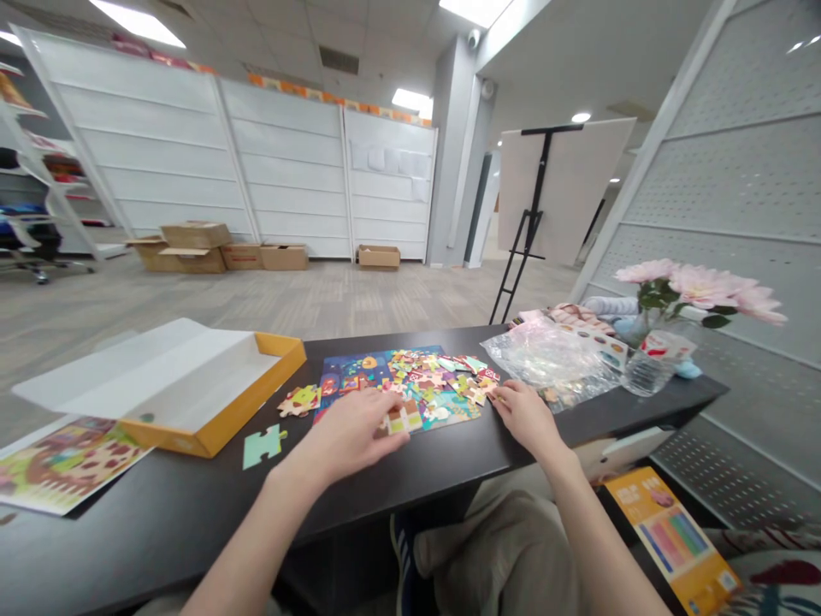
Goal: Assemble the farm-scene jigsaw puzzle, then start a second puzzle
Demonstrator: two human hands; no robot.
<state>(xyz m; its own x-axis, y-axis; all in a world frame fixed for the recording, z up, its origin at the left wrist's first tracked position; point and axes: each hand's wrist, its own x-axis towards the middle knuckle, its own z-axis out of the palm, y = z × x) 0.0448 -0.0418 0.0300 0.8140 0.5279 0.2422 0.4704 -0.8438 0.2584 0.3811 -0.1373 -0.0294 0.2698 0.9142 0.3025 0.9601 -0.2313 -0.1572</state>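
Note:
My left hand (356, 428) is closed over the near side of a heap of jigsaw pieces (442, 376). Between its thumb and fingers shows a brown and cream puzzle piece (404, 417). Under the heap lies a colourful printed sheet (343, 374), dark blue at the left and teal at the near right. At the heap's right edge, my right hand (524, 415) pinches a puzzle piece, mostly covered by the fingertips. Left of the sheet are a light green puzzle piece (262, 447) and a small cluster of yellow and red pieces (299, 400).
An open yellow box (240, 398) with a white lid stands left, beside a printed picture (77, 462). Clear plastic wrapping (555, 355) and a glass vase (654, 368) with pink flowers stand at the right. Below the black table (359, 505) is a yellow pencil box (670, 539).

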